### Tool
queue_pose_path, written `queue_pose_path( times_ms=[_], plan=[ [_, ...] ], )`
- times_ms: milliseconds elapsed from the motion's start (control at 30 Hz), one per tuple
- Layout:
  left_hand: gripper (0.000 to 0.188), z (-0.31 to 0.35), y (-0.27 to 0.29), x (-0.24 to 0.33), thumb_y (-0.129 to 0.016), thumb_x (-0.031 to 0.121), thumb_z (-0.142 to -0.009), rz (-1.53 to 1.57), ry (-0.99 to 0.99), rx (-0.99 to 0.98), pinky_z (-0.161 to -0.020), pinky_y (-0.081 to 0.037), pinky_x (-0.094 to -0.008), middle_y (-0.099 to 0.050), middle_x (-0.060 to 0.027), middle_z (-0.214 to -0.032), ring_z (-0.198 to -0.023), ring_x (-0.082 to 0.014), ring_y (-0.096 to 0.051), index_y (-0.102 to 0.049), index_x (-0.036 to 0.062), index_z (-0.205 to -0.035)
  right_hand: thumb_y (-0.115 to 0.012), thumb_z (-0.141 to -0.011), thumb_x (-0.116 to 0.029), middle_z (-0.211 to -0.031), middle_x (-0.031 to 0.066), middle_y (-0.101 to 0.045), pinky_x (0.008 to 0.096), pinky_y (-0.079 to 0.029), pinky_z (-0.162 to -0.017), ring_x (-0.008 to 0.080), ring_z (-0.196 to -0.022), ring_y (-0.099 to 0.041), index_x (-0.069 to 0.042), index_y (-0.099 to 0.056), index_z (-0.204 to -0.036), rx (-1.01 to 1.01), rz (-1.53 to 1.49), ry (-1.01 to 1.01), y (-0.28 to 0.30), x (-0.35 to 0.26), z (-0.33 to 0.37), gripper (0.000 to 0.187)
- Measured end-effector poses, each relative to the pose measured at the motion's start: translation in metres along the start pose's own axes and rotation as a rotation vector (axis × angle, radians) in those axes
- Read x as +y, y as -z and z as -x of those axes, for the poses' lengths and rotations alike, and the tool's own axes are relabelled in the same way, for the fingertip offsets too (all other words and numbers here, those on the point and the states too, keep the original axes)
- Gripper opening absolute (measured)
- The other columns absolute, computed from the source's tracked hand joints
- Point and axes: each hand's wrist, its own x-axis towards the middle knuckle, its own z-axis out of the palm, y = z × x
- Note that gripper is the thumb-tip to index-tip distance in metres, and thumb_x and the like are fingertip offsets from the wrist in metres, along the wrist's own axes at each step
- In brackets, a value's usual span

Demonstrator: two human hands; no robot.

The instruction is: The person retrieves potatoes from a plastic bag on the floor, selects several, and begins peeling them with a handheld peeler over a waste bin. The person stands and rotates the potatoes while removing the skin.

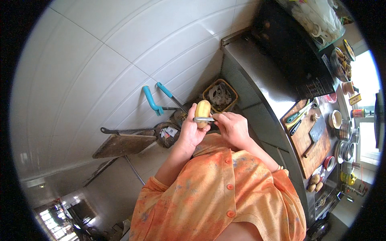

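Observation:
My left hand [190, 131] is closed round a pale yellow potato [204, 107], thumb along its left side. Most of the potato's visible surface is peeled, with some darker skin low on it. In my right hand [234, 128] is a silver peeler [204, 119], gripped at its right end; its handle is mostly hidden by the fingers. The peeler lies crosswise over the potato and appears to touch it. Both hands are in front of my body, above a yellow-rimmed bin [235, 95] lined with a plastic bag.
At right, a counter carries a wooden cutting board [299, 143] with a cleaver [317, 130] and green-handled tools, several metal bowls [345, 129] and unpeeled potatoes [315, 182]. Blue-handled tools [149, 98] lean by the tiled wall, near a dustpan [124, 144].

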Motion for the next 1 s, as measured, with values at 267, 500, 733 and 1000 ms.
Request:
queue_pose_path(
  times_ms=[267, 500, 733, 1000],
  plan=[
    [0.042, 0.001, 0.02, -0.004, -0.046, 0.049, -0.097, -0.024, -0.027, 0.02, -0.047, -0.04, -0.0237, -0.06, -0.0079, -0.081, -0.066, -0.0171, -0.057, -0.058, 0.0085, -0.104, -0.055, -0.092, -0.022, -0.077, 0.0108, -0.064, 0.0403, -0.05, -0.061, 0.0318, -0.072, -0.064, -0.014, -0.06, -0.102, -0.149, -0.104, -0.195, -0.018, 0.03, -0.012, 0.014],
    [0.048, 0.006, 0.008, 0.004, -0.045, 0.051, -0.096, 0.087, 0.011, -0.028, -0.053, -0.044, -0.0258, -0.061, -0.0105, -0.091, -0.072, -0.0196, -0.058, -0.057, 0.0075, -0.111, -0.047, -0.096, -0.037, -0.09, 0.0128, -0.069, 0.0449, -0.05, -0.074, 0.0349, -0.085, -0.065, -0.02, -0.06, -0.113, -0.13, 0.066, -0.69, -0.051, 0.11, 0.008, 0.028],
    [0.056, -0.007, 0.026, 0.002, -0.049, 0.058, -0.092, 0.264, 0.042, -0.069, -0.061, -0.047, -0.0311, -0.063, -0.0107, -0.091, -0.073, -0.0219, -0.059, -0.059, 0.0062, -0.11, -0.054, -0.095, -0.024, -0.084, 0.0134, -0.066, 0.0387, -0.05, -0.064, 0.0334, -0.076, -0.065, -0.013, -0.059, -0.109, -0.028, -0.253, -0.517, -0.006, 0.029, 0.0, 0.019],
    [0.042, -0.005, -0.001, -0.002, -0.05, 0.051, -0.093, 0.128, 0.084, 0.101, -0.067, -0.051, -0.0366, -0.065, -0.0079, -0.087, -0.076, -0.0227, -0.062, -0.062, 0.0129, -0.103, -0.068, -0.077, -0.013, -0.071, 0.0051, -0.06, 0.0361, -0.049, -0.054, 0.025, -0.063, -0.062, -0.012, -0.065, -0.099, -0.027, -0.008, 0.02, -0.004, 0.001, 0.012, 0.022]
  ],
)
